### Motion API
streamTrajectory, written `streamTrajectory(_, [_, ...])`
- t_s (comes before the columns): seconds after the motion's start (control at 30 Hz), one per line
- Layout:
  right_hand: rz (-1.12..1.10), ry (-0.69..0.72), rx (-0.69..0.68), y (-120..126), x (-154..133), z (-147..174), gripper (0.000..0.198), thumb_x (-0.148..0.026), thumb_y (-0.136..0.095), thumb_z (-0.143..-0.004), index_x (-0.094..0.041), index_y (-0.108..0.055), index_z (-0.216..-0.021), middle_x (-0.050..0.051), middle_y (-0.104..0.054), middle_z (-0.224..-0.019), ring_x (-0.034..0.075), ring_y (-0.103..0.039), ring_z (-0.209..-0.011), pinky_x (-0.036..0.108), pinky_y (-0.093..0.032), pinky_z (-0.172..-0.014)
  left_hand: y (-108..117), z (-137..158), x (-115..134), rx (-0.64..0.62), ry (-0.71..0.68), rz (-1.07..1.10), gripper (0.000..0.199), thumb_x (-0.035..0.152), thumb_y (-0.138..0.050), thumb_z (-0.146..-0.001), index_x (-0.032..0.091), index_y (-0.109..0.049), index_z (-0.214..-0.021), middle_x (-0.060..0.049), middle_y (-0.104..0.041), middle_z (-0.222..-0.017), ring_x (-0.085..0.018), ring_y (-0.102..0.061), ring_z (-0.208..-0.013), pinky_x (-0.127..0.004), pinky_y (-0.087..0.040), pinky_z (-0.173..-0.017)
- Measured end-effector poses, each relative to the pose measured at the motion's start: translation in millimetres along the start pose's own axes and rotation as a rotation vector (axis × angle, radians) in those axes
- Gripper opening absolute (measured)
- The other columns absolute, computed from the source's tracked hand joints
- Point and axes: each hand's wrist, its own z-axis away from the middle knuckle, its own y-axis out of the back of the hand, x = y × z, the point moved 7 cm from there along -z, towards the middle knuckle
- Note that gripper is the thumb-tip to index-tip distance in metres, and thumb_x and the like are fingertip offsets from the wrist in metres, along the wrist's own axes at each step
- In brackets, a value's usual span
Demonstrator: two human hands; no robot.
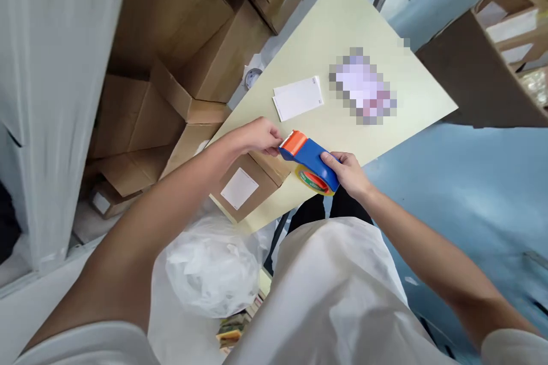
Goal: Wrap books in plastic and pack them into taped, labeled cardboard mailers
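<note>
My right hand is wrapped round a blue and orange tape dispenser with a roll of tape under its body. At the dispenser's toothed orange end, the fingers of my left hand are pinched together; whether they hold the tape's end is too small to make out. Below both hands, a small brown cardboard box with a white label on its side stands on the pale yellow table. My left forearm and hand hide part of the box.
White label sheets and a blurred-out flat item lie on the table. Large cardboard boxes crowd the left; another box stands right. A tape roll rests beyond the table edge. A clear plastic bag sits below.
</note>
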Motion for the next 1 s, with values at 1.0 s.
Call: streamTrajectory(1.0, [-0.234,-0.382,0.051,-31,155,42,0.045,-0.059,-0.067,-0.071,-0.015,-0.067,-0.063,0.003,-0.067,-0.056,0.013,-0.056,-0.047,0.024,-0.044,-0.047,-30,10,-69,-0.026,-0.246,-1.292,0.048,0.045,-0.046,-0.085,0.022,-0.054,-0.127,-0.013,-0.064,-0.116,-0.034,-0.053,-0.116,-0.049,-0.035,-0.095])
